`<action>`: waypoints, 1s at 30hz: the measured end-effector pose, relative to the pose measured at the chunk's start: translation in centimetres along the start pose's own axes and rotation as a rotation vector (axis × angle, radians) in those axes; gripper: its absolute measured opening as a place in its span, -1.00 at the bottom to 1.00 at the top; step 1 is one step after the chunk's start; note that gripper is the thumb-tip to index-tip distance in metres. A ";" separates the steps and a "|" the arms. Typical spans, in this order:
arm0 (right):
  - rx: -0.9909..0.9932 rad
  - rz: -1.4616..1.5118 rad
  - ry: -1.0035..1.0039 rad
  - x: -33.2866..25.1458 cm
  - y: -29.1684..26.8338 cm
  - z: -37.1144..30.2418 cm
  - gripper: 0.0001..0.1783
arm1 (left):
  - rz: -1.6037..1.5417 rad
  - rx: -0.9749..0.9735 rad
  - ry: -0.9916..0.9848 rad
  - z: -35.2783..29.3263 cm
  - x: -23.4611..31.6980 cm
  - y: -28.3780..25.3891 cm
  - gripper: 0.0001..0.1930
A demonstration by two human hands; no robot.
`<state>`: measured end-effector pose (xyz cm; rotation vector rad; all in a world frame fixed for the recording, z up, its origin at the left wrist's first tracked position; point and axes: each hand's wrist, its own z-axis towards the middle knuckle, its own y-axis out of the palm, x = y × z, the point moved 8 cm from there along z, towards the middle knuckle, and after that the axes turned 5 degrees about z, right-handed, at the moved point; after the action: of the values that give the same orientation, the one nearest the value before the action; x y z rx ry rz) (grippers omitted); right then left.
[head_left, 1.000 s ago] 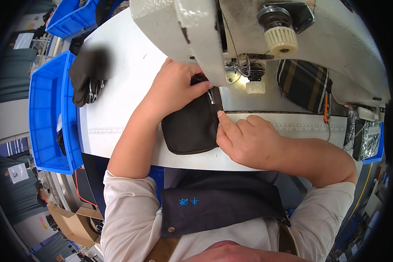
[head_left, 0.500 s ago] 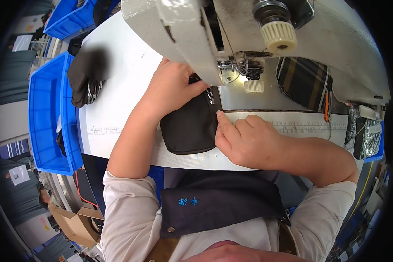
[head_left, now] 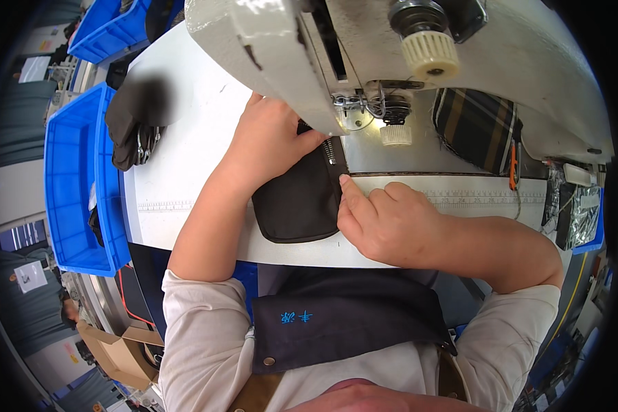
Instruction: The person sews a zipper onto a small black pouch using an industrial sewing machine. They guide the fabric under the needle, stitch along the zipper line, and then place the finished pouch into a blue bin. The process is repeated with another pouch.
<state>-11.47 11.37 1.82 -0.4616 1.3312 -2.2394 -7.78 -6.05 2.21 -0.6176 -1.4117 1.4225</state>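
Observation:
A dark brown fabric pouch point(head_left: 296, 204) with rounded lower corners lies flat on the white table, partly beneath the sewing machine head point(head_left: 271, 51). Near its right edge runs a metal zipper point(head_left: 330, 152). My left hand point(head_left: 270, 141) grips the pouch's upper part, thumb on top beside the zipper; its other fingertips are hidden by the machine. At the right edge, my right hand point(head_left: 390, 221) pinches the pouch, index finger extended along the border and the other fingers curled. The needle area point(head_left: 356, 118) stands just beyond the pouch's upper right side.
A printed ruler strip point(head_left: 470, 198) crosses the table. Dark plaid fabric point(head_left: 475, 130) and an orange-handled tool point(head_left: 513, 168) lie at right. Dark pieces with zippers point(head_left: 128, 141) rest at left, beside a blue bin point(head_left: 75, 185). An open cardboard box point(head_left: 120, 353) stands lower left.
The sewing machine appears slightly farther left in the picture. Both hands keep their hold, and the pouch has hardly moved.

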 end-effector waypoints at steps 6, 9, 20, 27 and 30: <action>-0.023 -0.003 -0.004 0.0 0.1 0.0 -0.80 | -0.008 -0.021 -0.024 0.1 0.0 0.0 -0.74; -0.023 0.001 -0.005 0.0 0.1 0.0 -0.81 | 0.040 0.007 0.002 0.2 0.5 -0.3 -0.72; -0.043 0.010 0.008 -0.1 0.3 -0.1 -0.81 | 0.004 -0.057 0.000 0.4 0.7 -0.3 -0.67; -0.045 0.009 0.006 0.1 0.3 0.1 -0.81 | -0.102 -0.219 -0.105 1.2 -0.4 0.4 -0.67; -0.014 -0.032 0.079 1.2 0.8 0.2 -0.79 | -0.126 -0.244 -0.130 2.3 -1.1 0.6 -0.68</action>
<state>-12.17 10.22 1.29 -0.4052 1.3891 -2.2973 -9.58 -7.86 1.77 -0.5858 -1.7140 1.2188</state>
